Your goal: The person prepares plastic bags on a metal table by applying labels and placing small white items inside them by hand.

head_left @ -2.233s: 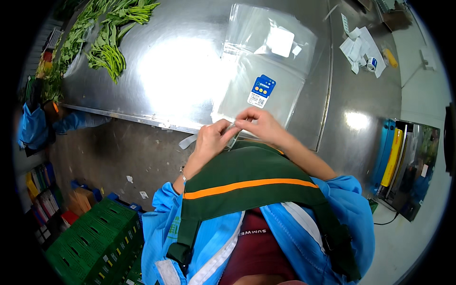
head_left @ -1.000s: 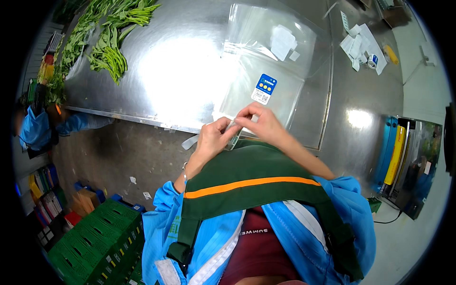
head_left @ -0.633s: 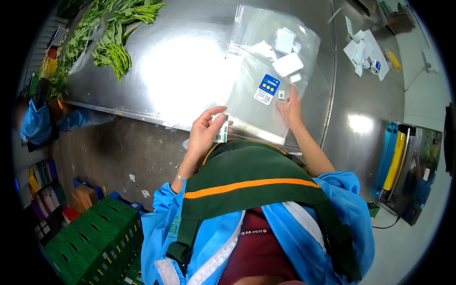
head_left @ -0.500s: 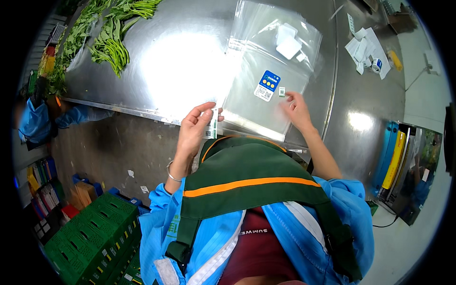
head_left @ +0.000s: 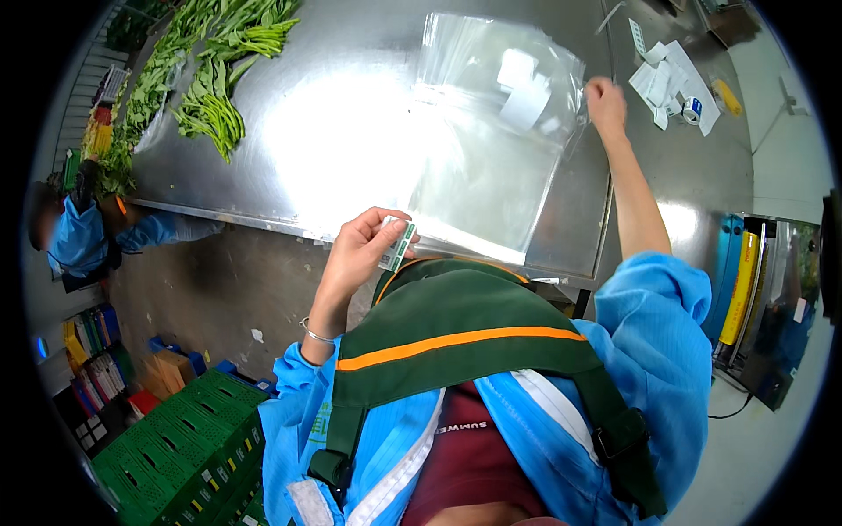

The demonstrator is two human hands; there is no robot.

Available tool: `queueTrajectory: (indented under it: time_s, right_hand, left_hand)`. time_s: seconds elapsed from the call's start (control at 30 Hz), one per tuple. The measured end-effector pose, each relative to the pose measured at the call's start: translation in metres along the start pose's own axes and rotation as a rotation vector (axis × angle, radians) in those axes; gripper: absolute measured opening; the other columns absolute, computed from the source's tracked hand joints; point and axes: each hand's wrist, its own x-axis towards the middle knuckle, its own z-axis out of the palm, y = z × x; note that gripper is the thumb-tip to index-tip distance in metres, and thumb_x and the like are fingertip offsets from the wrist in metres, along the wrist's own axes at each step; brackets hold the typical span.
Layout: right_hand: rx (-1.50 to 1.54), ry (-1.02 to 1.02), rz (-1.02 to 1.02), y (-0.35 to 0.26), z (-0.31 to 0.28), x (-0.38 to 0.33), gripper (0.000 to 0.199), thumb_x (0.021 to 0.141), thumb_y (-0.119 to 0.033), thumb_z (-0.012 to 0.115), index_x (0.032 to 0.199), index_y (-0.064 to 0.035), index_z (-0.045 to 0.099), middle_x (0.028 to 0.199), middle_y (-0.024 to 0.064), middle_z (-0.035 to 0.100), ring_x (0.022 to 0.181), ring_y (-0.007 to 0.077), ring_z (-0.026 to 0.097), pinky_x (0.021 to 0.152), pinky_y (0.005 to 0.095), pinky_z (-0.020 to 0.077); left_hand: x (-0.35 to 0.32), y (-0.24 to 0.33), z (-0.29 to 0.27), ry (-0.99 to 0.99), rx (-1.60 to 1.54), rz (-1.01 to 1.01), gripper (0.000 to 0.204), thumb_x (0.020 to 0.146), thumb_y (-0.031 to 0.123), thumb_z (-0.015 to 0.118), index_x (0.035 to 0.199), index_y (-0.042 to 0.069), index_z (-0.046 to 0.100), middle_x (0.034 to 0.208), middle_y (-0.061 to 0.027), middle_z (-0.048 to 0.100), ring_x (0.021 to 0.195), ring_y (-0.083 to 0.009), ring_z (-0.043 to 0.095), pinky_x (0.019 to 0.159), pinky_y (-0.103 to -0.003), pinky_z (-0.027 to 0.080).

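My left hand (head_left: 355,256) is raised near my chest over the table's near edge and pinches a small strip of white and green stickers (head_left: 396,245). My right hand (head_left: 603,98) is stretched far out to the right, its fingers closed at the right edge of a clear plastic bag (head_left: 491,158). That bag lies on top of a stack of flat clear bags in the middle of the steel table (head_left: 333,131). White paper patches show through the film near its far end.
Bunches of long green vegetables (head_left: 206,79) lie at the table's far left. Paper scraps (head_left: 671,79) and a tape roll (head_left: 693,109) sit at the far right. Green crates (head_left: 189,456) stand on the floor at lower left. Another person in blue (head_left: 83,241) is at the left.
Both hands were together at the near edge of a bag with a blue label. The right hand has since reached far right across the bags, and the blue label no longer shows.
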Motion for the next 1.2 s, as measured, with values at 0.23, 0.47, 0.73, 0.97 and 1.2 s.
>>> queueTrajectory:
  time_s: [0.23,0.47,0.73,0.97,1.2]
  right_hand:
    - [0.890,-1.013,-0.215,-0.156,0.064,-0.153,0.042,0.091,-0.036,0.050,0.120,-0.0046,0.054,0.112,0.0072,0.059,0.107,0.0181,0.053,0.094,0.0320,0.0396]
    - [1.681,-0.929,0.370,-0.150,0.063,-0.212,0.018,0.092,-0.023,0.056,0.090,-0.0059,0.062,0.076,-0.0014,0.059,0.067,0.0057,0.051,0.064,0.0226,0.0451]
    - [1.819,-0.508,0.486,-0.144,0.004,-0.202,0.010,0.088,-0.020,0.060,0.085,-0.0108,0.057,0.072,-0.0042,0.051,0.062,0.0051,0.048,0.053,0.0208,0.0417]
    - [1.293,-0.228,0.375,0.003,0.024,-0.175,0.030,0.086,-0.036,0.060,0.099,-0.0089,0.057,0.087,0.0040,0.055,0.080,0.0162,0.053,0.069,0.0275,0.0427]
    - [1.560,-0.672,0.068,-0.058,-0.021,-0.190,0.036,0.091,-0.021,0.055,0.120,0.0006,0.049,0.102,0.0070,0.059,0.087,0.0132,0.057,0.079,0.0274,0.0451]
  left_hand:
    - [0.004,0.040,0.025,-0.295,-0.004,-0.066,0.019,0.091,0.014,0.056,0.100,-0.002,0.059,0.084,-0.0085,0.066,0.069,-0.0135,0.064,0.060,-0.024,0.051]
    - [0.009,0.061,0.056,-0.217,0.246,0.069,0.012,0.089,0.007,0.057,0.093,-0.003,0.059,0.077,-0.0091,0.066,0.069,-0.0128,0.064,0.062,-0.023,0.050]
    - [0.021,0.057,0.131,0.008,0.453,0.547,0.007,0.088,0.003,0.056,0.090,-0.004,0.059,0.076,-0.0076,0.065,0.064,-0.0094,0.061,0.057,-0.021,0.048]
    - [0.014,0.096,0.151,-0.107,0.261,0.460,0.011,0.088,0.000,0.051,0.096,-0.005,0.055,0.082,-0.0134,0.066,0.073,-0.0164,0.065,0.061,-0.025,0.050]
    - [0.067,0.059,0.186,-0.119,0.382,0.355,0.069,0.087,0.000,0.054,0.144,0.006,0.016,0.093,-0.0149,0.066,0.084,-0.0163,0.064,0.073,-0.026,0.049]
